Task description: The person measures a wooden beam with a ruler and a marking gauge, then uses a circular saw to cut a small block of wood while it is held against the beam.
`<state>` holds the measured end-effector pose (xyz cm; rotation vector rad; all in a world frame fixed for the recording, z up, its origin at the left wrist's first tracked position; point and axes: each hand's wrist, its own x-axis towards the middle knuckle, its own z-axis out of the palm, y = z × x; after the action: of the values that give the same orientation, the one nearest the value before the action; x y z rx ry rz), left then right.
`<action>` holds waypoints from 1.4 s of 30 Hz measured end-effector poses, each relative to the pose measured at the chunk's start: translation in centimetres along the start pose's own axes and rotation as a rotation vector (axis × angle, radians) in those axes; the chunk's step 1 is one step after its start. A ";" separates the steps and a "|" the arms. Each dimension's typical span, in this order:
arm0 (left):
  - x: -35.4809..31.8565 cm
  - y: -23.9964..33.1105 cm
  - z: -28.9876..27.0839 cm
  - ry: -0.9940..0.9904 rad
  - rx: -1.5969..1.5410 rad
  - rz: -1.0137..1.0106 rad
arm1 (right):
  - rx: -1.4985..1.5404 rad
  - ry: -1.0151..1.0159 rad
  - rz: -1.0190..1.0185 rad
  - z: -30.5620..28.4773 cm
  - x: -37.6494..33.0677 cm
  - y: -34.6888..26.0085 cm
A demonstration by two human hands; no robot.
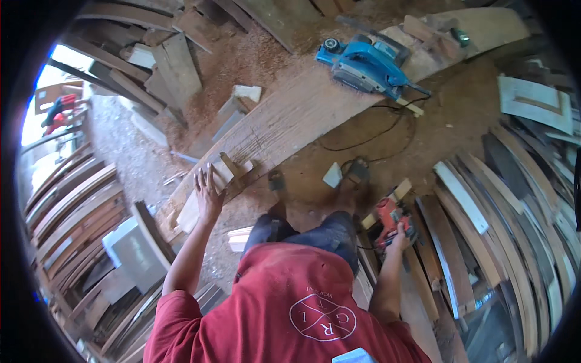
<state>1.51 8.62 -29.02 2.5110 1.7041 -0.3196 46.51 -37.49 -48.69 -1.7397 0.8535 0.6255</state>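
Observation:
My left hand (209, 192) lies with its fingers stretched out on a pale piece of wood (189, 213), near the close end of a long wide plank (296, 115). A small upright wood block (230, 163) stands on the plank just beyond my fingers. Down at my right side, my right hand (399, 239) is closed around a red handheld power tool (390, 218) with dark parts, beside stacked boards. Its exact kind is hard to make out. On the plank's far part sits a blue electric planer (366, 63), apart from both hands.
A black cord (387, 142) loops over the floor near the planer. Long boards (496, 199) are stacked on the right, and more boards (78, 224) on the left. Offcuts (175, 69) and shavings lie beyond the plank. A white offcut (332, 175) lies by my feet.

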 end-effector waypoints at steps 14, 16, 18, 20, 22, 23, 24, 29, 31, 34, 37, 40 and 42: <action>2.8 5.8 -0.1 -0.193 0.092 -0.414 | 0.052 -0.458 0.220 9.0 38.8 -0.4; 2.0 4.8 0.0 -0.199 0.062 -0.396 | 0.088 -0.383 0.217 11.1 40.5 -0.3; 0.8 4.6 -0.7 -0.264 0.055 -0.510 | 0.151 -0.337 0.220 13.9 41.2 -0.9; 0.2 2.9 0.3 -0.124 0.012 -0.278 | 0.152 -0.313 0.230 14.3 41.3 -0.7; 0.3 1.9 0.6 -0.230 0.089 -0.452 | 0.146 -0.292 0.211 13.9 41.4 -0.5; -0.1 1.6 0.6 -0.278 0.121 -0.514 | 0.140 -0.274 0.197 13.8 41.3 -0.4; 0.3 -0.7 1.1 -0.182 0.192 -0.312 | 0.167 -0.227 0.200 12.7 41.0 0.0; -1.0 -2.4 1.5 -0.154 -0.280 -0.451 | 0.182 -0.004 0.248 16.3 36.3 -0.6; -1.7 -0.7 -0.3 -0.217 -0.296 -0.487 | 0.187 0.041 0.279 17.7 34.1 -1.7; 0.2 -0.6 0.3 -0.242 -0.178 -0.456 | 0.332 -0.170 0.296 16.3 36.3 0.4; -0.3 0.2 0.6 -0.230 -0.276 -0.469 | 0.264 -0.188 0.375 16.1 37.8 2.9; -1.3 -0.3 -0.3 -0.213 -0.334 -0.481 | 0.332 -0.231 0.451 15.8 38.8 7.4; -1.0 -0.9 0.1 -0.205 -0.228 -0.382 | 0.326 -0.237 0.365 14.4 39.7 10.6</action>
<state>0.27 8.04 -28.85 1.9182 1.9960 -0.3706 62.20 -35.61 -89.28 -1.1994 1.0480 0.8612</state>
